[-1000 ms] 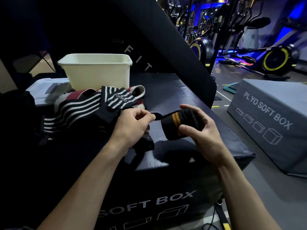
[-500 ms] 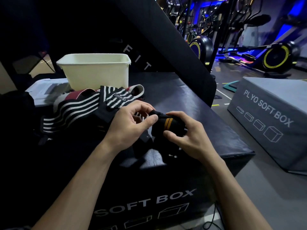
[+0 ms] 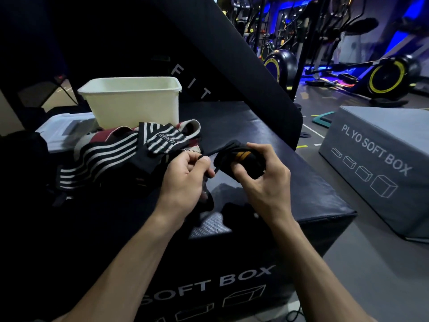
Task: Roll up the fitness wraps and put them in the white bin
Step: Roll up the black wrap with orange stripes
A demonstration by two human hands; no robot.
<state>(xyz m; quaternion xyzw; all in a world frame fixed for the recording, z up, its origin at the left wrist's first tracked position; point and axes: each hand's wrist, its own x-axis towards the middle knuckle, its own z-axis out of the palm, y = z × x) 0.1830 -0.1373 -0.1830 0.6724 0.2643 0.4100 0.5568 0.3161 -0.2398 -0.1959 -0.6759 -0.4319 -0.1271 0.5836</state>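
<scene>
Right hand (image 3: 262, 182) grips black wrap roll (image 3: 241, 159); left hand (image 3: 185, 180) pinches its loose tail. Risk: tail slips, roll loosens. White bin (image 3: 132, 101) beyond left hand, striped wraps (image 3: 111, 154) between.

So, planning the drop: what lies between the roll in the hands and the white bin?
In the head view, the heap of striped wraps lies between the roll and the bin, on the black box.
</scene>
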